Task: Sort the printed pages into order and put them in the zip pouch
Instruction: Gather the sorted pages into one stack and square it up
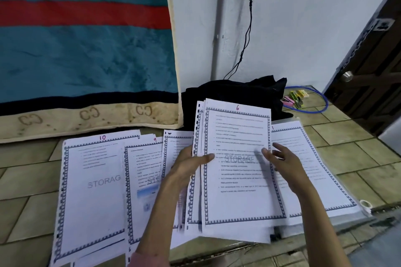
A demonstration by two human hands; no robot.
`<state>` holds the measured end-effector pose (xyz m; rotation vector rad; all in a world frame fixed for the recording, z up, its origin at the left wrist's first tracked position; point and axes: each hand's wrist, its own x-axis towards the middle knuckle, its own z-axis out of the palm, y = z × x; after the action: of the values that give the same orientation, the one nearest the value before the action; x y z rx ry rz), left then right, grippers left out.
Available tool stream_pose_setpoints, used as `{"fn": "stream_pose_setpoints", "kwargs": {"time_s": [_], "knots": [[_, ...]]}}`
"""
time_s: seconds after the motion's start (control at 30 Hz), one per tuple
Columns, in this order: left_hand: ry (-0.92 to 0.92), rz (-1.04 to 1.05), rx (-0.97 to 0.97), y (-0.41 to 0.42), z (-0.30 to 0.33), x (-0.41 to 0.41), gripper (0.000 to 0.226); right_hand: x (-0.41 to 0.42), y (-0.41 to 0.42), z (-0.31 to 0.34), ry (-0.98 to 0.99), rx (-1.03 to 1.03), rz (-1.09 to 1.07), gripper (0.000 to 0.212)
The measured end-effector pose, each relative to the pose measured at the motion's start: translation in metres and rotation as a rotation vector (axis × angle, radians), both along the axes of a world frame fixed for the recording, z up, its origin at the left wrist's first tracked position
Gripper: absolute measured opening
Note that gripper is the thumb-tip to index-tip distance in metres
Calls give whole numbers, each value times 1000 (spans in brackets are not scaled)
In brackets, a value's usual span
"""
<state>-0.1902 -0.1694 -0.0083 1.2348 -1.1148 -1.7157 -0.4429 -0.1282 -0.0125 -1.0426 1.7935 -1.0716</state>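
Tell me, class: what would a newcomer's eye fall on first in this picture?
First, the stack of printed pages at centre, its top sheet numbered 6, gripped by the left hand while the right hand hovers at its right edge. Next, pages 10 and 9 spread on the tiled floor to the left. Behind, a teal blanket with a red stripe fills the upper left.

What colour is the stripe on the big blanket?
Red, across the teal blanket; head view.
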Motion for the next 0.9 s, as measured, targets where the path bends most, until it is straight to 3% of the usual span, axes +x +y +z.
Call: {"fn": "stream_pose_setpoints", "kwargs": {"time_s": [0.07,0.13,0.33,0.43,0.53,0.57,0.67,0.8,0.9], "knots": [[48,-45,-18,-2,8,4,36,0,-2,2,-34,3,55,63],[83,-71,-21,-2,13,8,31,1,-3,6,-72,-38,70,42],[119,-25,-11,-2,13,12,26,2,-1,5,-356,6,158,8],[113,27,17,-2,10,11,28,0,0,2,-417,11,120,17],[160,82,92,-2,6,9,25,-8,2,-1,-419,0,128,58],[179,90,107,-1,5,8,23,-9,3,0,-423,4,126,61],[191,115,114,-2,0,5,12,-14,4,-2,-472,6,104,42],[200,167,118,-2,1,6,10,-23,3,-6,-470,16,44,87],[248,195,154,-5,0,13,23,-34,5,-12,-485,-4,6,98]]}}
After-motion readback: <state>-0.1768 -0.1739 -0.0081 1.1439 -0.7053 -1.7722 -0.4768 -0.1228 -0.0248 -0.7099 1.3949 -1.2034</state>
